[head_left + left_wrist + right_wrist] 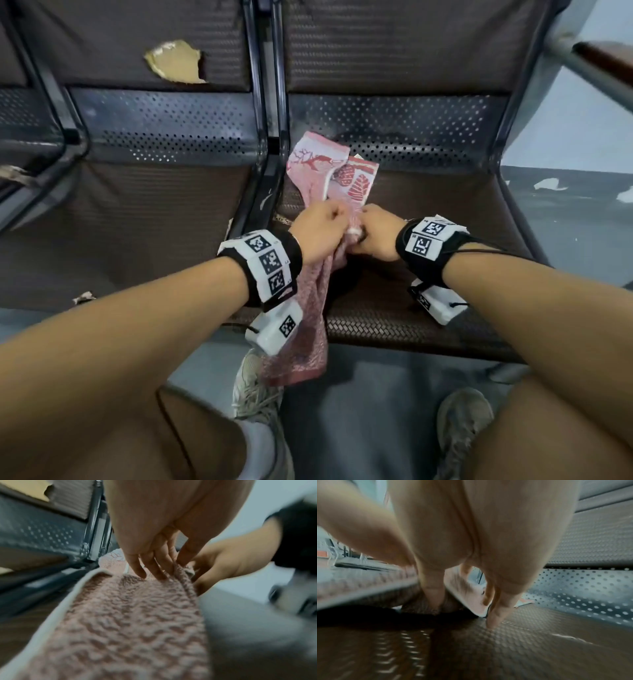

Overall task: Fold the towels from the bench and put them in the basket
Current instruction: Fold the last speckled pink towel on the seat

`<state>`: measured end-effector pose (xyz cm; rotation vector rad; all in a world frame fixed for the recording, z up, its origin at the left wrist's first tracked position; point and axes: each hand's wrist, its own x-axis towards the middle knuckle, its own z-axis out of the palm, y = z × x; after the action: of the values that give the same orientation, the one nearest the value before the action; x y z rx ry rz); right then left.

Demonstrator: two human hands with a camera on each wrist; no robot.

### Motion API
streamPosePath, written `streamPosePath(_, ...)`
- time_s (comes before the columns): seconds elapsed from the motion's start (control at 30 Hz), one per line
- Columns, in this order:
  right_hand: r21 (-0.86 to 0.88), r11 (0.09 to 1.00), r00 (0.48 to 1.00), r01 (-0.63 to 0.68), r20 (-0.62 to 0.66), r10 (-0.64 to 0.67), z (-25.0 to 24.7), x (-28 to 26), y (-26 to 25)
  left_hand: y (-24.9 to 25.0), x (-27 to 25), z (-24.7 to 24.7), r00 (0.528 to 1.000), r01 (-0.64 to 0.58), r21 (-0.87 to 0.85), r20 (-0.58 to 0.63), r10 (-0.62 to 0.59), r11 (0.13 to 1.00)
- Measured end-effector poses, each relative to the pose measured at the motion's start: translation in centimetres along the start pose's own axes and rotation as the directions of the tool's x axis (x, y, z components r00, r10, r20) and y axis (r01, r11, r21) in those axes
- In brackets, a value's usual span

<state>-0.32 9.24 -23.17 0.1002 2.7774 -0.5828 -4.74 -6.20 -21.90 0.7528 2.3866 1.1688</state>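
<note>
The bench fills most of the head view: a row of dark seats with woven brown pads, perforated metal where seat meets back, and black metal dividers between the seats. On the backrest of the seat left of the one under the hands, a torn patch shows pale padding. A pink towel lies along the left edge of the right-hand seat, next to the divider; its near end hangs over the front edge of the bench toward the floor, and its far end lies on the seat toward the backrest, turned over to show a red and white leaf pattern. A shoe stands on the grey floor just below the hanging end. The two hands meet over the towel at the middle of the seat. The left hand pinches a raised ridge of the cloth between thumb and fingers. The right hand, touching the left, has its fingers curled around a bunched fold of the same towel, one fingertip touching the seat pad.
</note>
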Motion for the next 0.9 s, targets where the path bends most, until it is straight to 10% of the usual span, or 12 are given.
streamPosePath(0.17, -0.001, 0.998, 0.944, -0.065, -0.324, 0.061, -3.3, -1.4, 0.9, 3.0, 0.5, -2.7, 0.997, -0.051, 0.027, -0.064, 0.052, 0.998)
streamPosePath(0.37, 0.158, 0.977, 0.753, -0.142, -0.624, 0.210, -6.2, -5.0, 2.3, 5.7, 1.9, -3.5, 0.960, -0.223, 0.355, -0.085, 0.269, 0.908)
streamPosePath(0.67, 0.011, 0.994, 0.688, -0.111, -0.721, 0.085, -7.8, -9.9, 5.2, 9.0, 3.1, -2.9, 0.929, -0.203, 0.274, -0.249, 0.273, 0.940)
streamPosePath(0.83, 0.015, 0.994, 0.484, -0.111, -0.872, 0.068, -10.0, -11.7, 4.8, 10.3, 3.4, -2.5, 0.962, -0.123, 0.223, -0.212, 0.172, 0.967)
streamPosePath(0.9, 0.017, 0.990, 0.569, -0.137, -0.817, 0.092, -10.1, -12.1, 5.0, 10.6, 3.6, -2.5, 0.975, -0.094, 0.083, -0.196, 0.108, 0.992)
